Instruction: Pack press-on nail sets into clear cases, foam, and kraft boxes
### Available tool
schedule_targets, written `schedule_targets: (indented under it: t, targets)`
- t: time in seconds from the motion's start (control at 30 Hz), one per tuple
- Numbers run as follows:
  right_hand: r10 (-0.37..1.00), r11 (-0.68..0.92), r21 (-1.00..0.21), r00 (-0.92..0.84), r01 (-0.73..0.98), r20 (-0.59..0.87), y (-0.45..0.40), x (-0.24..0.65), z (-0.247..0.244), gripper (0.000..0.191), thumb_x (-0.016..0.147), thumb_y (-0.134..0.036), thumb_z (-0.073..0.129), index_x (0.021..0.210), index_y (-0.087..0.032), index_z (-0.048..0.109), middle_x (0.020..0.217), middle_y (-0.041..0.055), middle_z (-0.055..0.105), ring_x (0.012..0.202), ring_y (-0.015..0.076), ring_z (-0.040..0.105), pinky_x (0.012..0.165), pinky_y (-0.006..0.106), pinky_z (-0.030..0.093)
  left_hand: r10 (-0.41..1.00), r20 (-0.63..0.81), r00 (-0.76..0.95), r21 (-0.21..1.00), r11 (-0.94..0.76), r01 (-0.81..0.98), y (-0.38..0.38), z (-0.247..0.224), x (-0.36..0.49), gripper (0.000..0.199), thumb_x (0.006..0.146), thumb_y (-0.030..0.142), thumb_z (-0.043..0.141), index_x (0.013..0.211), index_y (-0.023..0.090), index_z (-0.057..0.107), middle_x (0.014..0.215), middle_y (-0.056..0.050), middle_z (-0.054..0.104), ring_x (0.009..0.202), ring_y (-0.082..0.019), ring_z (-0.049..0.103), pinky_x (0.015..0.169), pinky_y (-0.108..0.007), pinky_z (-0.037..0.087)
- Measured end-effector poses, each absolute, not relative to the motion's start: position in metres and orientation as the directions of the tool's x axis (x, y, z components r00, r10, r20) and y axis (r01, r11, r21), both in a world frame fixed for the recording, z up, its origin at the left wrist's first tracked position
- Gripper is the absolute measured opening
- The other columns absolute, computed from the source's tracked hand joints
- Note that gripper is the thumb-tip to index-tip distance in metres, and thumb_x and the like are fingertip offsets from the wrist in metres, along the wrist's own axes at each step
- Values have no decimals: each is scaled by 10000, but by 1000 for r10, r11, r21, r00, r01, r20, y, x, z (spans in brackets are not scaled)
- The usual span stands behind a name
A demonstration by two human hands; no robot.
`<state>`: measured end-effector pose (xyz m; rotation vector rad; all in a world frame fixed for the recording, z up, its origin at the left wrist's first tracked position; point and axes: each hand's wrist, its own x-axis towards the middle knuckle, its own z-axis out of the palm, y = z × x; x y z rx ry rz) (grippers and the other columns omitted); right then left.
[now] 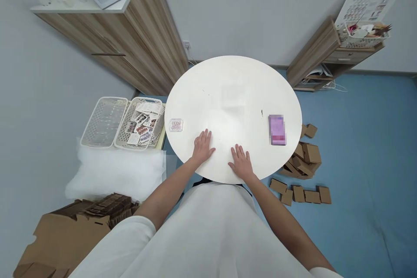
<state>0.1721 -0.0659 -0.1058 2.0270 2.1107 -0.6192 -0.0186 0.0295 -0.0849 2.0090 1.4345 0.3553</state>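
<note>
Both of my palms rest flat on a round white table (233,69). My left hand (202,147) has its fingers stretched out and holds nothing; to its left lies a small clear plastic case (176,125) with pinkish bits inside. My right hand (241,163) lies flat near the front edge, fingers apart, also with nothing in it. Farther right on the tabletop is a purple, partly blurred rectangular pack (277,129). Neither hand touches the case or the pack.
Left of the table, a white basket (122,139) holds several printed nail-design cards, beside another white basket (85,134). Below them lie white wrapping sheets (114,171) and flat cardboard (65,241). Small brown boxes (312,153) sit on the floor at right. Wooden cabinets (153,30) stand behind.
</note>
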Motion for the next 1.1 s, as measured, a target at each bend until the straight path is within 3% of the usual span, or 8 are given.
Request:
schedule_targets:
  t: [0.1, 0.27, 0.43, 0.57, 0.8, 0.97, 1.1]
  targets:
    - [916, 2, -178, -73, 984, -395, -72, 176, -106, 643, 836, -416, 359, 1388, -193, 116, 1466, 85, 61, 1342, 251, 48, 1033, 522, 83, 797, -257, 547, 553, -343, 759, 16, -88, -20, 691, 727, 342, 572, 1342, 242, 273, 1451, -85, 163, 1337, -278, 19, 1048, -477, -22]
    - [910, -29, -160, -40, 987, -412, -76, 180, -102, 628, 841, -405, 352, 1386, -190, 125, 1465, 87, 61, 1340, 253, 60, 1026, 545, 75, 714, -395, 578, 492, -367, 790, 11, -92, -16, 695, 755, 410, 522, 1359, 236, 226, 1464, -67, 104, 1338, -266, -37, 1043, -493, -22]
    - [904, -94, -155, 19, 983, -427, -79, 181, -96, 599, 859, -421, 293, 1382, -172, 139, 1458, 100, 111, 1336, 255, 91, 1018, 557, 80, 699, -361, 617, 545, -378, 748, 15, -96, -11, 731, 724, 382, 567, 1357, 244, 229, 1462, -72, 116, 1336, -282, -33, 1038, -507, -43]
    - [908, -121, -161, 44, 979, -417, -78, 182, -91, 565, 870, -405, 269, 1375, -174, 160, 1453, 101, 148, 1330, 252, 124, 1017, 551, 77, 692, -388, 609, 517, -383, 765, 9, -101, -10, 771, 721, 379, 566, 1372, 234, 179, 1467, -70, 71, 1336, -285, -32, 1031, -524, -48]
    - [900, -202, -145, 125, 969, -418, -65, 177, -82, 492, 877, -403, 255, 1305, -167, 318, 1416, 107, 269, 1285, 252, 239, 1011, 534, 82, 665, -359, 655, 574, -395, 717, 9, -110, -18, 824, 669, 370, 617, 1367, 257, 194, 1466, -70, 84, 1331, -313, -32, 1029, -540, -51]
    - [875, -249, -123, 169, 961, -454, -57, 177, -74, 448, 875, -417, 261, 1196, -170, 451, 1360, 125, 359, 1240, 249, 311, 1000, 515, 134, 671, -296, 680, 605, -419, 677, 12, -107, -38, 847, 641, 436, 634, 1360, 239, 234, 1461, -96, 100, 1327, -332, -33, 1028, -539, -42]
    - [888, -279, -129, 205, 952, -412, -41, 167, -69, 474, 865, -429, 283, 1210, -146, 442, 1336, 149, 379, 1250, 258, 302, 991, 511, 178, 755, -247, 607, 564, -398, 724, 21, -98, -74, 837, 686, 531, 557, 1374, 247, 174, 1469, -78, 41, 1332, -305, -36, 1039, -515, 14]
